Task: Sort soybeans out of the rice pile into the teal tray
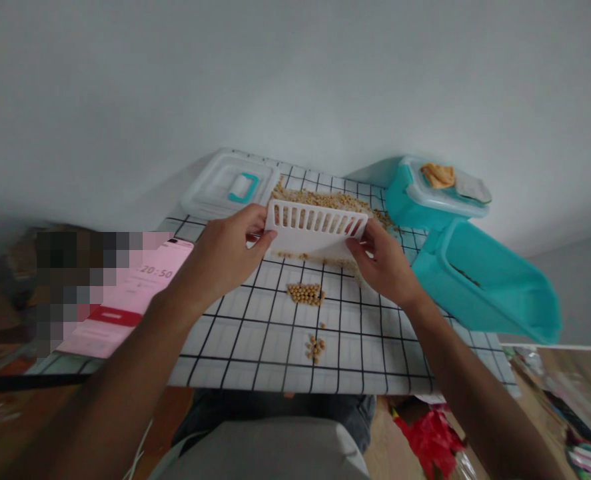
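Note:
A white slotted plastic panel (312, 244) stands tilted on edge over the grid-patterned cloth. My left hand (232, 250) pinches its left end between thumb and fingers, and my right hand (382, 261) grips its right end. Behind the panel spreads a heap of round tan beans (340, 199) mixed with pale grains, partly seen through the slots. A thin line of pale grains (342, 264) lies along its lower edge. Nearer to me are a compact patch of beans (304, 293) and a smaller loose cluster (316, 349).
A clear lid with a teal latch (220, 180) lies at the back left. A lidded teal box (415, 200) carries folded cloths (438, 175); an open teal bin (500, 287) rests tilted beside it. A phone with a pink screen (140, 287) sits left, near my forearm.

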Available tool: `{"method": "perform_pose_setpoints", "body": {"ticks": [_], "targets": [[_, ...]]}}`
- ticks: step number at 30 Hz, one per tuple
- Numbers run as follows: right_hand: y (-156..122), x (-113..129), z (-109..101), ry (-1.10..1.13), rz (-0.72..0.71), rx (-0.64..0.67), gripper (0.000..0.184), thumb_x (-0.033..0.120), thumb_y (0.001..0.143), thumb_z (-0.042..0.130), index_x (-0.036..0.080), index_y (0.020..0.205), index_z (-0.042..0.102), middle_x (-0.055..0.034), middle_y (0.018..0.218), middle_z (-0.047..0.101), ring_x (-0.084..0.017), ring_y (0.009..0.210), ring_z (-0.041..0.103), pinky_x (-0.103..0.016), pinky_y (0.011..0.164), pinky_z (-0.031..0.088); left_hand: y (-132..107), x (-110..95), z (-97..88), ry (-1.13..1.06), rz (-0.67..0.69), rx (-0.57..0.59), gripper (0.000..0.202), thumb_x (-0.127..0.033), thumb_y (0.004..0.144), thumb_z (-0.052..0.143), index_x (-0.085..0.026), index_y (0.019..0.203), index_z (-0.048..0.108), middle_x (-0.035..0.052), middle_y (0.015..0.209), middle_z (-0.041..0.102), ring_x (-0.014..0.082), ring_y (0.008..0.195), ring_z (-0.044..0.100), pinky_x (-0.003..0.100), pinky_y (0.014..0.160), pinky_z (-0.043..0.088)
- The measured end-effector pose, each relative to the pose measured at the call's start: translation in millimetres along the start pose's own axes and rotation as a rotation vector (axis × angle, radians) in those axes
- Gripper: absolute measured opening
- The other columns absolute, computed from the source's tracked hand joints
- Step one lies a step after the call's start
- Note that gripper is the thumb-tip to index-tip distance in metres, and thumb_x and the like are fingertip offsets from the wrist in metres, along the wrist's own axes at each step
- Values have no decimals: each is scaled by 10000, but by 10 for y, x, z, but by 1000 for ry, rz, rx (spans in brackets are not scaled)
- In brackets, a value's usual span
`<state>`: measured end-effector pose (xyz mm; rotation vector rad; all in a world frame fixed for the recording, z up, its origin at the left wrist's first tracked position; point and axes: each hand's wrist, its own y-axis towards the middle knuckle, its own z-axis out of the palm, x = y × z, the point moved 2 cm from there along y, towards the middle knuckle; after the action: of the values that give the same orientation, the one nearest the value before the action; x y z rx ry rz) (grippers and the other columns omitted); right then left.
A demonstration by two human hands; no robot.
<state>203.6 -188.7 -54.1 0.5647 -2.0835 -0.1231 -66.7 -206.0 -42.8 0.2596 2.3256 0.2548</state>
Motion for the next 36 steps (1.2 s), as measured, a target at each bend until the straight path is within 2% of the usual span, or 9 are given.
{"method": "perform_pose_setpoints", "body": {"ticks": [7,20,29,36], "targets": [[30,-7,6,-19,-8,-4,185,243,978,529,247,1156,579,-70,1117,678,-208,956,680,-387,822,601,9,11,8,-5,7,-11,135,-286,924,644,-240,1050,632,19,1062,762,186,947,732,335,870,574],[43,-16,21,-31,-19,-17,190,282,985,526,250,1166,574,-72,1125,671,-204,944,670,-380,811,593,7,34,21,5,7,-18,140,-301,922,640,-253,1052,625,20,1065,762,207,949,738,365,880,580],[-33,39,18,-38,-15,8,202,298,994,522,261,1185,576,-69,1145,675,-203,959,667,-387,835,597,-93,-52,-17,15,-22,-7,149,-345,921,635,-257,1041,632,23,1073,767,217,968,737,360,903,584],[-118,89,23,-46,7,9,226,296,996,522,267,1212,582,-71,1136,683,-222,998,673,-412,860,597,-183,-38,-48,46,-31,-1,212,-363,928,635,-264,1115,646,31,1085,766,227,980,735,379,905,582]]}}
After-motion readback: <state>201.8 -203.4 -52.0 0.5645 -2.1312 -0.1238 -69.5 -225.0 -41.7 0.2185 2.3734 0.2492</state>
